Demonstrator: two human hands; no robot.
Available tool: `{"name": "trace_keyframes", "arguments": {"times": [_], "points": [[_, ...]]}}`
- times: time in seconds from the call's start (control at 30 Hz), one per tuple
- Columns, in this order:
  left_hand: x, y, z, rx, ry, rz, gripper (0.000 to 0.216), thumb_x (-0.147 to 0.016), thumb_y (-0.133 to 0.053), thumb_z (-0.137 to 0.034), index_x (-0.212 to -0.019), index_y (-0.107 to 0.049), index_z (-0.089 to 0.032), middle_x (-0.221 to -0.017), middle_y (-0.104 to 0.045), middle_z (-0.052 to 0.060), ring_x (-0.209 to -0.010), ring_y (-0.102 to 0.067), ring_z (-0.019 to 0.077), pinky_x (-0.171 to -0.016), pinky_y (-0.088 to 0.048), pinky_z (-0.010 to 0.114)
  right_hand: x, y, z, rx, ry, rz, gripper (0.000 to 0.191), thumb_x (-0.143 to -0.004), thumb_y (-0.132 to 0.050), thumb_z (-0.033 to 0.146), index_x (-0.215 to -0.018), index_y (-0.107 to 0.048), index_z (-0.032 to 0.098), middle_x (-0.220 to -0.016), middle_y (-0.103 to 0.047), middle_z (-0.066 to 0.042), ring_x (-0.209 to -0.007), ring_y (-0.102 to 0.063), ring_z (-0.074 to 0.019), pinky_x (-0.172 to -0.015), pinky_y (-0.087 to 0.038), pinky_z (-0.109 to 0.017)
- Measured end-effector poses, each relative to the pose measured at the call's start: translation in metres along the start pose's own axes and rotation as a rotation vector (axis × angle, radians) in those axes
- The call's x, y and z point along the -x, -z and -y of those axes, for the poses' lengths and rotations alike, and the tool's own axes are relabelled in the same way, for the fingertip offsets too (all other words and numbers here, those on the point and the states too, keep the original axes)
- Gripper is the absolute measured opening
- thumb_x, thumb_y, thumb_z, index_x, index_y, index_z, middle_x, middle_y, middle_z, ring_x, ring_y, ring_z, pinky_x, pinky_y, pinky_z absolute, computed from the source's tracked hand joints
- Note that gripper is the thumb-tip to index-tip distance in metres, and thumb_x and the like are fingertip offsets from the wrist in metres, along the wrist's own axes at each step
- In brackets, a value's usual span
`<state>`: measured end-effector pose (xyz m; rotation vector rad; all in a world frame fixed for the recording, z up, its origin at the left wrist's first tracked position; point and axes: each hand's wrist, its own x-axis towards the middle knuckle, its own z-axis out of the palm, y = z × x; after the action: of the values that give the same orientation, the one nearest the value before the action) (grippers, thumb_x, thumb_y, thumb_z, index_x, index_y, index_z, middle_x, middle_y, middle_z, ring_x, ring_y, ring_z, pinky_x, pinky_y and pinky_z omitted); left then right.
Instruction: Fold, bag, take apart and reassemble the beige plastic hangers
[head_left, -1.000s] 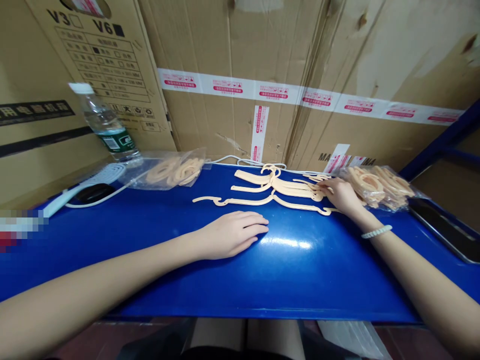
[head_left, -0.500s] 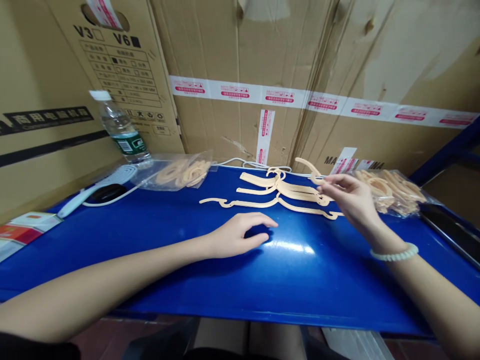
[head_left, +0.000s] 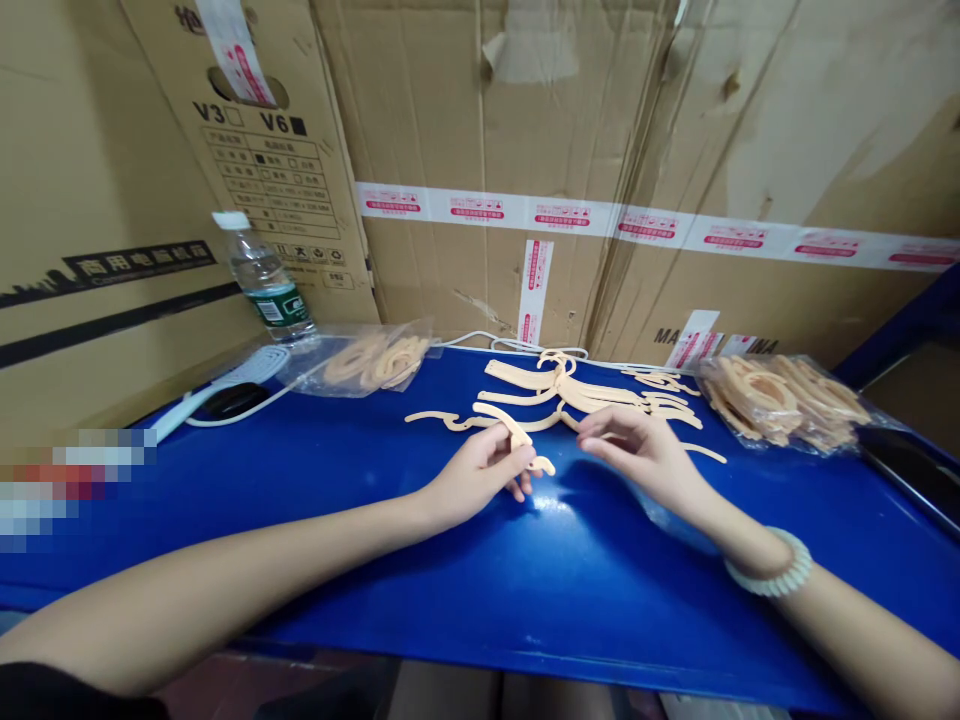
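My left hand (head_left: 484, 468) is closed on a curved peach-coloured plastic hanger piece (head_left: 504, 418), with a small hooked end showing below the thumb. To its right, my right hand (head_left: 641, 455) hovers with thumb and fingers curved and apart, nothing visible between them. Behind both hands several peach folding hangers (head_left: 521, 375) lie spread on the blue table (head_left: 420, 590), their hooks towards the back. The nearest hanger is partly hidden by my hands. More loose hanger pieces (head_left: 660, 380) lie at the right of the group.
Clear bags of hanger parts (head_left: 375, 360) (head_left: 780, 400) lie at the back left and right. A water bottle (head_left: 274, 290), a pale-handled brush (head_left: 225, 385) and a dark oval object (head_left: 236, 400) are at left. A dark phone-like slab (head_left: 911, 480) lies right. Cardboard boxes (head_left: 480, 130) wall the back.
The curved hanger piece has passed from my right hand to my left, coming nearer the front. My right hand has moved left and down and let go. The view has tilted up slightly.
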<state>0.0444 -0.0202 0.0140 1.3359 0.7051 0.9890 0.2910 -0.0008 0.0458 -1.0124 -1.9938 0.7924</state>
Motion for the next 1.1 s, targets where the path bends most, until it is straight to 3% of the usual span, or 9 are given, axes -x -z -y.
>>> {"name": "trace_keyframes", "arguments": {"times": [0.13,0.27,0.4,0.53,0.77,0.97,1.1], "points": [[-0.002,0.012,-0.006,0.048,0.023,-0.103,0.044,-0.083,-0.077,-0.053,-0.086,-0.056,-0.015,-0.086,-0.072,0.008,-0.066,-0.066,0.0146,-0.06,-0.054,0.027,-0.011,0.046,-0.032,0.62,0.133,-0.08,0.016,-0.09,-0.061,0.032,-0.091,-0.073,0.022,-0.094,-0.076,-0.01,-0.091,-0.069,-0.032,-0.083,-0.055,-0.049],[-0.01,0.027,-0.009,0.096,-0.047,-0.218,0.042,-0.078,-0.083,-0.045,-0.083,-0.054,-0.015,-0.078,-0.07,0.005,-0.065,-0.064,0.0131,-0.06,-0.051,0.024,-0.017,0.069,-0.061,0.764,0.143,-0.064,0.016,-0.089,-0.061,0.03,-0.087,-0.075,0.022,-0.091,-0.076,-0.01,-0.088,-0.069,-0.0314,-0.081,-0.055,-0.045],[-0.016,0.033,-0.005,0.117,-0.089,-0.314,0.038,-0.076,-0.085,-0.037,-0.086,-0.055,-0.015,-0.074,-0.068,0.003,-0.064,-0.062,0.0121,-0.06,-0.05,0.023,-0.02,0.069,-0.071,0.771,0.135,-0.037,0.01,-0.086,-0.068,0.031,-0.084,-0.074,0.023,-0.087,-0.075,-0.009,-0.085,-0.068,-0.03,-0.079,-0.054,-0.043],[-0.016,0.032,0.001,0.093,-0.076,-0.314,0.031,-0.078,-0.083,-0.035,-0.09,-0.065,-0.013,-0.078,-0.068,0.004,-0.066,-0.062,0.0119,-0.062,-0.05,0.023,-0.021,0.062,-0.071,0.76,0.135,-0.042,0.008,-0.086,-0.067,0.028,-0.081,-0.069,0.022,-0.081,-0.071,-0.008,-0.081,-0.067,-0.028,-0.075,-0.053,-0.041],[-0.016,0.031,-0.006,0.123,-0.092,-0.421,0.029,-0.07,-0.087,-0.028,-0.085,-0.069,-0.012,-0.075,-0.068,0.004,-0.067,-0.061,0.0129,-0.064,-0.049,0.025,-0.022,0.058,-0.067,0.73,0.15,-0.07,0.007,-0.085,-0.065,0.026,-0.081,-0.067,0.021,-0.089,-0.068,-0.01,-0.086,-0.065,-0.0283,-0.079,-0.053,-0.041],[-0.019,0.036,-0.022,0.215,-0.156,-0.483,0.029,-0.067,-0.089,-0.024,-0.082,-0.067,-0.012,-0.075,-0.066,0.001,-0.067,-0.058,0.0101,-0.064,-0.048,0.022,-0.017,0.073,-0.051,0.573,0.11,-0.122,0.02,-0.089,-0.063,0.04,-0.079,-0.059,0.023,-0.078,-0.068,-0.007,-0.071,-0.066,-0.0245,-0.068,-0.054,-0.038],[-0.023,0.045,-0.025,0.256,-0.182,-0.449,0.027,-0.072,-0.088,-0.024,-0.081,-0.065,-0.013,-0.081,-0.064,0.0,-0.074,-0.059,0.01,-0.071,-0.049,0.022,-0.013,0.083,-0.034,0.415,0.075,-0.144,0.034,-0.087,-0.068,0.055,-0.096,-0.067,0.022,-0.089,-0.073,-0.007,-0.08,-0.07,-0.0249,-0.075,-0.059,-0.037]]}}
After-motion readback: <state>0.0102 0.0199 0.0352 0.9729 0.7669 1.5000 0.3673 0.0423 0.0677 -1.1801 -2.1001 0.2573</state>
